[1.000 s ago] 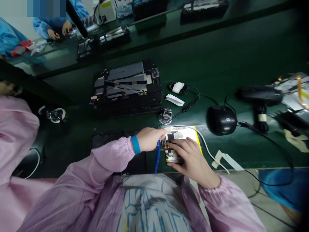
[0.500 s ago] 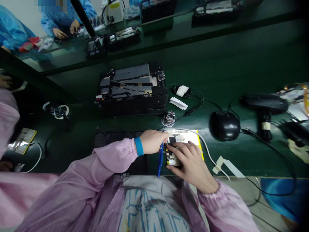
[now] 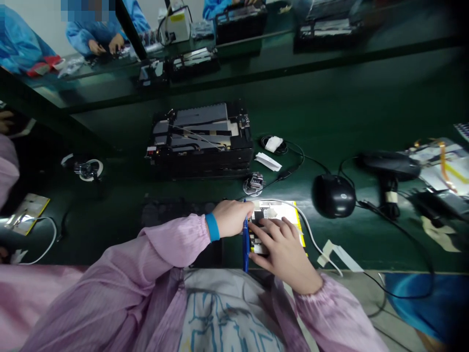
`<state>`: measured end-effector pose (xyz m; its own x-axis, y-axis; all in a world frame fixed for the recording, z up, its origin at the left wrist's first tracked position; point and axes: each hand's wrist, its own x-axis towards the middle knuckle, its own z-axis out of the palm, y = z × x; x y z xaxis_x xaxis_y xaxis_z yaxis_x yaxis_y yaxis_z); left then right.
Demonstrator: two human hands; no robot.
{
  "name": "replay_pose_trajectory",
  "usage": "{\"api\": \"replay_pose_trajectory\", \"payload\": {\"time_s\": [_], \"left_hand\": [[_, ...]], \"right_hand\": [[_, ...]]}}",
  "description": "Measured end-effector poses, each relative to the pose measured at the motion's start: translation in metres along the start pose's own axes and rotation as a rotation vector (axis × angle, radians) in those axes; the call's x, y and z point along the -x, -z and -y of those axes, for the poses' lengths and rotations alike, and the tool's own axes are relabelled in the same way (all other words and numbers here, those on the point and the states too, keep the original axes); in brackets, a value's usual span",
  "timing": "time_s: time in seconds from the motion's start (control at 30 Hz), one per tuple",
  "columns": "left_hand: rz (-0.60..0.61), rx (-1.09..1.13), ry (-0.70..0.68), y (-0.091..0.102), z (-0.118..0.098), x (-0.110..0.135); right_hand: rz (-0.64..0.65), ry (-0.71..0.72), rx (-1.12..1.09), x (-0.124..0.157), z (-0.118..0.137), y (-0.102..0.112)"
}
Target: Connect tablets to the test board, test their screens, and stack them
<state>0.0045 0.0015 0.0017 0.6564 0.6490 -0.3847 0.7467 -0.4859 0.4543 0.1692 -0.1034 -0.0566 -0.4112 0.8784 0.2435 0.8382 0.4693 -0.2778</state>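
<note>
My left hand (image 3: 231,217), with a teal band at the wrist, is closed around a slim blue pen-like tool (image 3: 245,249) that points down toward the table's front edge. Its fingertips are mostly hidden. They meet the left end of a flat white and yellow-edged piece with dark parts, like a battery pack (image 3: 289,211). Over that piece lies my right hand (image 3: 284,247), fingers spread and touching its top, with nothing gripped. A white cable (image 3: 309,227) curves around the pack's right side.
A stack of black device frames (image 3: 201,142) stands behind my left hand. A small metal counter (image 3: 254,183) sits behind the pack. To the right are a black mouse (image 3: 335,194), a black scanner (image 3: 388,166) and loose cables. Co-workers' hands (image 3: 106,45) show across the bench.
The view has shifted slightly. The blue tool now stands closer to upright beside the pack. Both hands stay at nearly the same place on it.
</note>
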Motion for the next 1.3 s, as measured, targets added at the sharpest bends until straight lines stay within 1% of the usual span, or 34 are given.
{"api": "replay_pose_trajectory", "payload": {"time_s": [0.1,0.2,0.23,0.3,0.37,0.4,0.5,0.57,0.67,0.8,0.93,1.0,1.07,1.13,1.23,1.3], "left_hand": [[0.0,-0.005,-0.011,-0.001,0.002,0.0],[-0.014,-0.017,-0.033,0.001,0.004,0.002],[-0.043,-0.033,-0.043,0.002,0.004,0.003],[-0.137,-0.092,-0.071,0.005,0.001,0.007],[-0.216,-0.177,-0.142,0.005,-0.004,0.012],[-0.232,-0.225,-0.199,0.003,-0.008,0.014],[-0.226,-0.357,-0.381,-0.007,-0.018,0.017],[-0.226,-0.413,-0.427,-0.014,-0.021,0.016],[-0.201,-0.4,-0.422,-0.017,-0.019,0.016],[-0.166,-0.308,-0.391,-0.01,-0.011,0.025],[-0.16,-0.233,-0.404,-0.007,-0.008,0.037],[-0.152,-0.16,-0.407,-0.006,-0.008,0.04],[-0.145,-0.063,-0.401,-0.005,-0.009,0.041],[-0.157,-0.01,-0.386,-0.005,-0.009,0.04],[-0.199,-0.09,-0.367,-0.008,-0.007,0.039],[-0.21,-0.205,-0.371,-0.011,-0.005,0.039]], "right_hand": [[-0.003,-0.028,-0.03,-0.003,0.0,0.0],[-0.022,-0.044,-0.145,-0.004,-0.004,0.001],[-0.036,-0.058,-0.206,-0.004,-0.006,0.001],[-0.093,-0.104,-0.339,-0.004,-0.01,0.0],[-0.159,-0.147,-0.434,-0.003,-0.013,-0.002],[-0.183,-0.159,-0.455,-0.003,-0.015,-0.003],[-0.195,-0.159,-0.488,-0.003,-0.017,-0.005],[-0.205,-0.162,-0.519,-0.003,-0.019,-0.004],[-0.216,-0.197,-0.562,-0.003,-0.02,-0.002],[-0.222,-0.187,-0.621,-0.002,-0.021,0.0],[-0.317,-0.239,-0.676,0.0,-0.017,0.006],[-0.347,-0.263,-0.72,-0.002,-0.014,0.01],[-0.339,-0.261,-0.775,-0.006,-0.009,0.014],[-0.331,-0.251,-0.823,-0.01,-0.005,0.016],[-0.336,-0.238,-0.838,-0.012,-0.003,0.014],[-0.343,-0.249,-0.774,-0.01,-0.005,0.011]]}}
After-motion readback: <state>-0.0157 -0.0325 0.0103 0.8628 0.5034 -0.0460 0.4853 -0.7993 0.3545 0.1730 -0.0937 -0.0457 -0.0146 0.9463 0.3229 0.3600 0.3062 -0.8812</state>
